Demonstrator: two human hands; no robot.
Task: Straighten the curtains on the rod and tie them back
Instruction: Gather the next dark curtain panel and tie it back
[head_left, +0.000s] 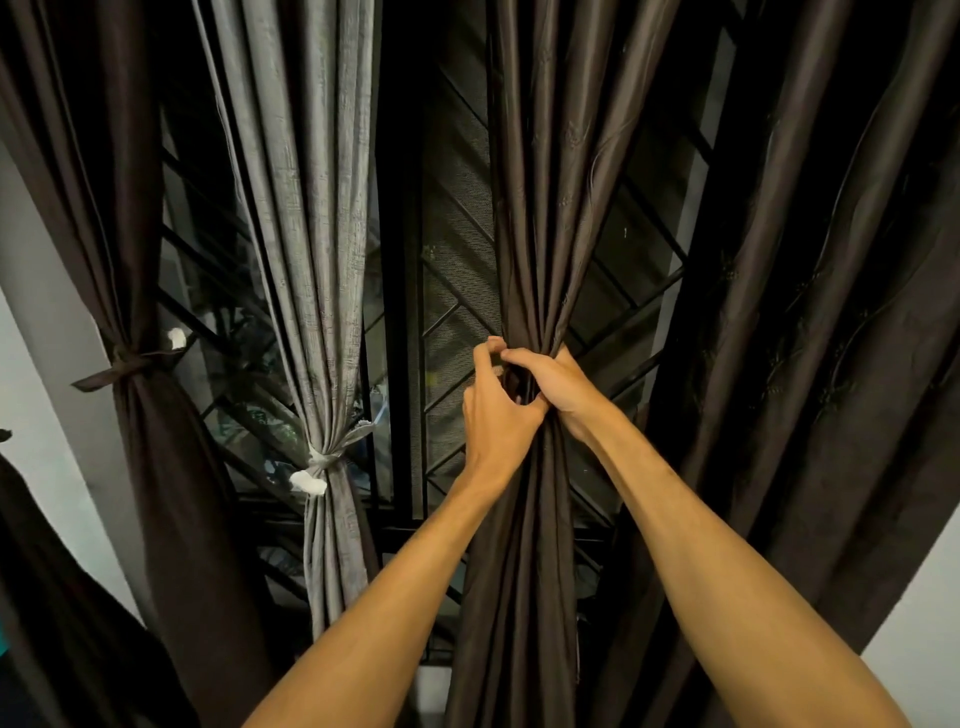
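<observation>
The window frame (400, 291) is dark metal, and its post runs vertically through the centre of view. A fine mesh screen (454, 249) fills the panel directly at 3 o'clock of the post. A grille (623, 317) of dark diagonal bars shows through the screen and extends toward 3 o'clock and 9 o'clock. Glass (249, 410) at 9 o'clock of the post shows blurred foliage beyond. A grey wall (41, 291) occupies the 9 o'clock edge. A white wall (924, 618) occupies the 4 o'clock corner. A dark shape (57, 597) at 8 o'clock cannot be identified.
</observation>
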